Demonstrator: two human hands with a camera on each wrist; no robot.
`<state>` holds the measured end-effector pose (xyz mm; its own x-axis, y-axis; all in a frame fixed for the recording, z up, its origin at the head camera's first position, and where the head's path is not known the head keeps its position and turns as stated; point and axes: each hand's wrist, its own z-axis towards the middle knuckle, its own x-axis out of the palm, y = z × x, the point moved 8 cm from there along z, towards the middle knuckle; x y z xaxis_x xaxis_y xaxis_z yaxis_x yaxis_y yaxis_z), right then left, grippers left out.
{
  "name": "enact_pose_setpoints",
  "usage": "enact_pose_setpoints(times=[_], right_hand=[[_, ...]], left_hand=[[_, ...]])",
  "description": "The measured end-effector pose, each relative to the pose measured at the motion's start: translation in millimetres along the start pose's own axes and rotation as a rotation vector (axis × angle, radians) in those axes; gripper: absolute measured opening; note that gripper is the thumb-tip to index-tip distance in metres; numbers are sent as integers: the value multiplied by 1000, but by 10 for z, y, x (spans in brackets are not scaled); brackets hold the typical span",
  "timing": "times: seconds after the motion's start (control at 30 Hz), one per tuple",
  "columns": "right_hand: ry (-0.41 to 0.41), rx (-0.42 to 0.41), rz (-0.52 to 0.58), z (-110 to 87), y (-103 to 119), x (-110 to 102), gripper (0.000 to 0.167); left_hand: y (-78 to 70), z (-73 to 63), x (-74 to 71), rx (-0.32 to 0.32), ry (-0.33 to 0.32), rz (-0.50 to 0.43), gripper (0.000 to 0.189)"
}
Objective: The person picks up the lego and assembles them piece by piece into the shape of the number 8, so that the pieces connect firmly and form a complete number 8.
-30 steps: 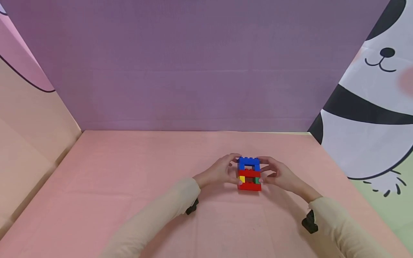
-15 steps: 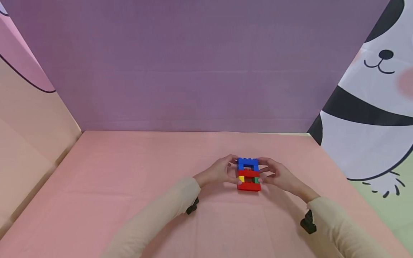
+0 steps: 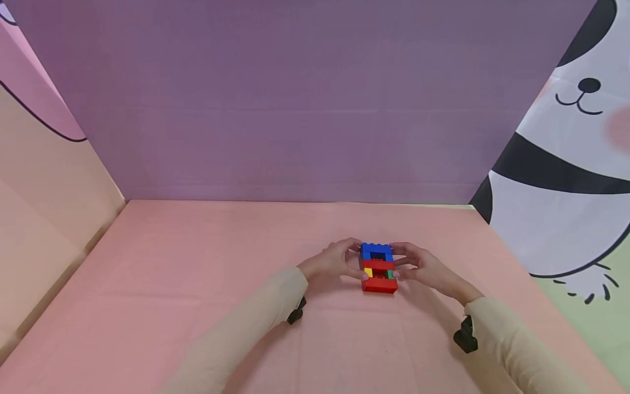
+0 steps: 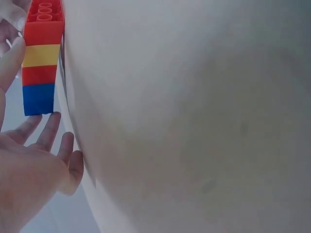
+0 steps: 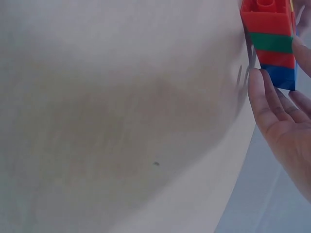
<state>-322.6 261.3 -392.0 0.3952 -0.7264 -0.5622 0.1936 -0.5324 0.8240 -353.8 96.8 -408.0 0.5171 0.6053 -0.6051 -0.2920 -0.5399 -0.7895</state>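
Observation:
A toy brick structure (image 3: 378,265) stands between the two hands in the head view. Blue bricks frame its far end, a red bar crosses the middle, and a red brick forms the near end. Small yellow (image 3: 368,272) and green (image 3: 390,274) bricks sit left and right of the lower gap. My left hand (image 3: 336,261) holds its left side, thumb near the yellow brick and fingers at the blue end (image 4: 39,99). On the opposite side my right hand (image 3: 424,268) grips it likewise, thumb by the green layer (image 5: 271,42). Hollow tubes show inside the red end (image 4: 44,31).
Pink cloth covers the table (image 3: 221,246). A purple backdrop (image 3: 295,109) rises at the back edge, and a panda-print panel (image 3: 556,224) stands on the right. Dark wrist devices (image 3: 466,335) show below the cream sleeves (image 3: 256,328).
The brick structure's blue end has shifted slightly left and lower in the head view, and its upper gap now looks dark. Both hands keep their hold and move slightly with it.

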Motion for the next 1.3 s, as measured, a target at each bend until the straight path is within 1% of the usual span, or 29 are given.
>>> enact_pose_setpoints(times=[0.1, 0.33, 0.53, 0.73, 1.03, 1.17, 1.3], right_hand=[[7, 8, -10, 13, -31, 3, 64], [17, 73, 35, 40, -135, 20, 68], [30, 76, 52, 56, -179, 32, 69], [38, 69, 67, 56, -162, 34, 68], [26, 70, 29, 59, -166, 28, 67], [20, 60, 9, 51, -135, 25, 65], [27, 31, -7, 47, -108, 17, 63]], left_hand=[[23, 19, 1, -20, 5, 14, 77], [50, 54, 5, -41, 26, 23, 72], [83, 73, 6, -57, 42, 15, 72], [86, 84, 1, -51, 43, 17, 70], [52, 42, -21, -38, 23, 20, 70], [31, 16, -28, -38, -1, 48, 69], [15, -6, -29, -40, -23, 74, 68]])
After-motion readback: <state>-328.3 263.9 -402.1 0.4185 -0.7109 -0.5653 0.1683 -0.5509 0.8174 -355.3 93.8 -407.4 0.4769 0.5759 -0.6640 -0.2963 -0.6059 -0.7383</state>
